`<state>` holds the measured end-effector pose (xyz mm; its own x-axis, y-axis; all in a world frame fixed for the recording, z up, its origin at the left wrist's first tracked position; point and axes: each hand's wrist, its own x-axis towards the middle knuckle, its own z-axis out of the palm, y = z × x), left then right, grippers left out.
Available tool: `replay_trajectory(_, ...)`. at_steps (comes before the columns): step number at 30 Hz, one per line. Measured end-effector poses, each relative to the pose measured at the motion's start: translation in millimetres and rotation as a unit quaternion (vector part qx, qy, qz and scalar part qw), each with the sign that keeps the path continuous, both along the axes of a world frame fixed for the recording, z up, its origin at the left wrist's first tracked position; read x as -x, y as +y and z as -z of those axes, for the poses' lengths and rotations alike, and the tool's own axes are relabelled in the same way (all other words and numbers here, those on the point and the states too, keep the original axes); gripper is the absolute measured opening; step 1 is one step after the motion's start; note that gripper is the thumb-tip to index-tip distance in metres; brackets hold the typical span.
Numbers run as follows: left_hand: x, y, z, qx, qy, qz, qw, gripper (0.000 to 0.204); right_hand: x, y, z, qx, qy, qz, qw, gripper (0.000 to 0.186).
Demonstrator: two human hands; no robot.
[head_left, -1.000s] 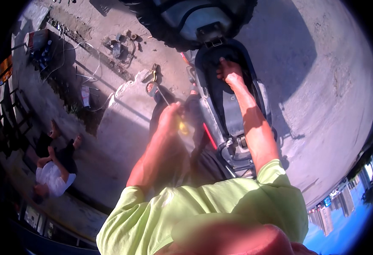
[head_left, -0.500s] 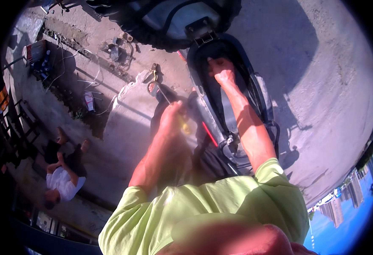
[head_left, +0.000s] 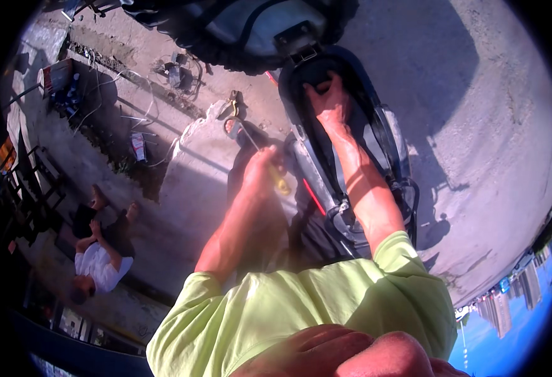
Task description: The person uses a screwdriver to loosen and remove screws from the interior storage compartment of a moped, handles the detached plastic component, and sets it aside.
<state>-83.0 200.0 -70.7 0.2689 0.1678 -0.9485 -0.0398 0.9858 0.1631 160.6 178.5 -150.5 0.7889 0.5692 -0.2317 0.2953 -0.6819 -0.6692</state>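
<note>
Okay, our left hand [head_left: 264,169] is grasping the yellow-handled screwdriver [head_left: 280,181] left of the black scooter compartment [head_left: 362,91], probably keeping it clear; our right hand [head_left: 331,105] is resting inside, near the far edge, grip partly hidden: can't tell.

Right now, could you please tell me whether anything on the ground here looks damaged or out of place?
Yes: the pale concrete left of the left hand looks damaged, its far edge jagged; beyond it, a dark device lies loose on the ground.
</note>
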Motion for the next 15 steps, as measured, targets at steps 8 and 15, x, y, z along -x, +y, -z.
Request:
replay_trajectory(8,9.6,0.4,-3.1,-0.016,0.017,-0.003,1.000,0.024,-6.5,-8.4,-46.4,0.066,-0.022,-0.004,0.998,0.067)
replay_trajectory(15,24.6,-1.9,4.9,-0.009,-0.020,-0.018,1.000,0.021,-3.1,-33.2,-47.7,0.090,-0.042,-0.005,0.995,0.066)
